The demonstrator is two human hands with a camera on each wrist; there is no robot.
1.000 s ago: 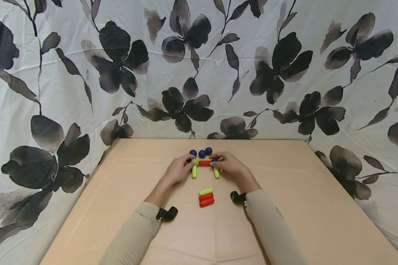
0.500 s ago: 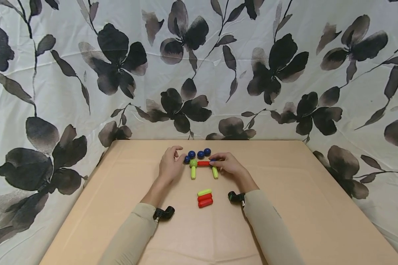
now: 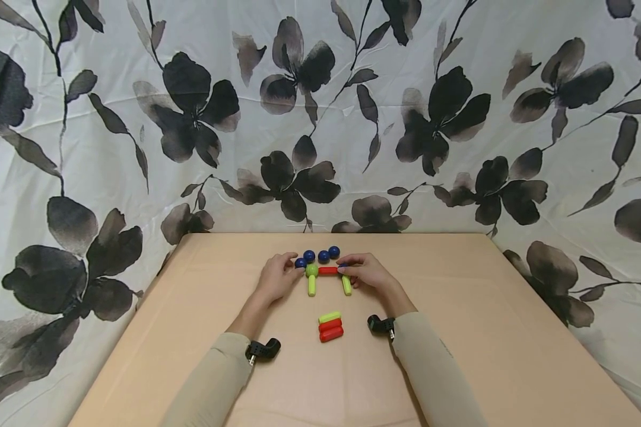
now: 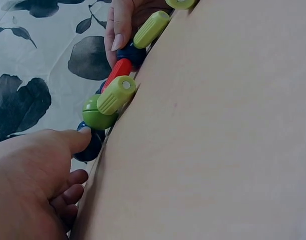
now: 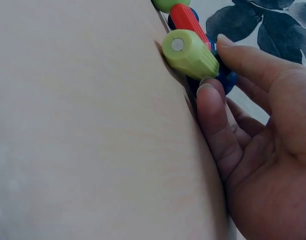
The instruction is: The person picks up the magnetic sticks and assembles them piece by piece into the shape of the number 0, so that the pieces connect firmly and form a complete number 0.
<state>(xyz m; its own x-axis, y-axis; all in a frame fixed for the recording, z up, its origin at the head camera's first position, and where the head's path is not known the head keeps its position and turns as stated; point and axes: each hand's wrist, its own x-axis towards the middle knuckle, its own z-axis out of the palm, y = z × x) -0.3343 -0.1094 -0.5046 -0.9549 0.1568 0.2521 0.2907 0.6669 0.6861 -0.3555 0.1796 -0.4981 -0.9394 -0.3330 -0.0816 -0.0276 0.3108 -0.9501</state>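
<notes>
A toy frame of rods and balls lies on the table in the head view. A red rod point(image 3: 328, 271) runs from a green ball point(image 3: 312, 270) to a blue ball point(image 5: 226, 80) on the right. One yellow-green rod point(image 3: 312, 286) points nearer from the green ball, another yellow-green rod point(image 3: 346, 285) from the right-hand blue ball. With thumb and finger, my left hand point(image 3: 274, 279) pinches a further blue ball point(image 3: 300, 263) beside the green one. My right hand point(image 3: 371, 274) holds the right-hand blue ball, mostly hidden by its fingers in the head view.
Just beyond the frame sit three loose blue balls point(image 3: 323, 257). Nearer on the table point(image 3: 459, 356) lie a yellow-green rod point(image 3: 329, 317) and two red rods point(image 3: 331, 334) side by side. A flower-printed cloth point(image 3: 352, 148) hangs behind the table's far edge.
My left hand let go near the green ball and drew back left, uncovering the blue ball there. Now its fingers have closed round that ball. My right hand stays at the right-hand ball.
</notes>
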